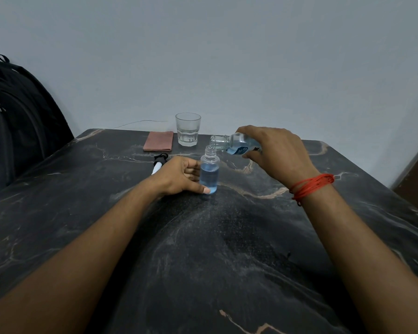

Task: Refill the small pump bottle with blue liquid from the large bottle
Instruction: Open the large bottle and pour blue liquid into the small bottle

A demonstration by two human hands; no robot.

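Note:
The small clear bottle stands upright on the dark marble table, uncapped and about two thirds full of blue liquid. My left hand grips its lower body from the left, thumb across the base. My right hand holds the large bottle tipped almost level, its open mouth right over the small bottle's neck. Some blue liquid lies in the large bottle's body. The pump head, black with a white tube, lies on the table to the left.
An empty drinking glass stands at the table's far edge, with a folded pinkish cloth to its left. A black backpack sits beyond the table's left side. A grey wall rises behind.

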